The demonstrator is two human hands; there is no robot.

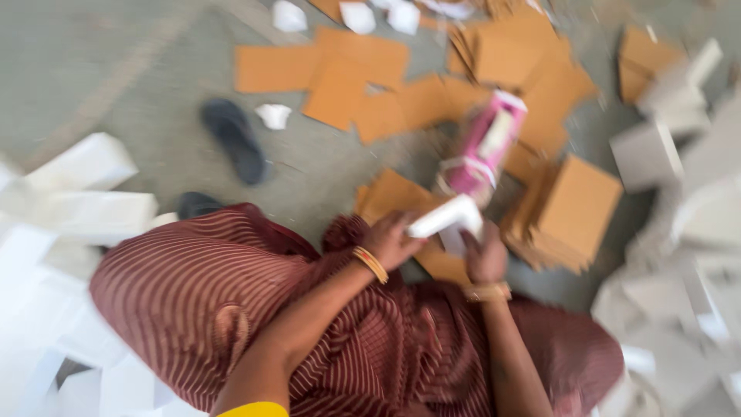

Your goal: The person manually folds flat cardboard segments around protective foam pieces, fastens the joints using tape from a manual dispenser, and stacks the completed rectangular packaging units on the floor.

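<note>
A folded white card piece (448,218) is held low in the middle of the view, above the lap, between both hands. The left hand (390,241) is closed on its near end, and the right hand (485,256) is pressed against its underside; because of motion blur, it cannot be told exactly how the fingers are set, though both hands appear pinched on the piece. Just beyond it, a pink and white box (485,147) is seen tilted on the floor (116,69). A stack of brown cardboard squares (575,208) is set just right of the hands, and loose brown sheets (363,77) are scattered farther off. White card pieces are heaped along the left edge (69,201) and the right edge (679,232). A dark sandal (233,139) is seen on open floor to the upper left, well apart from the hands.
</note>
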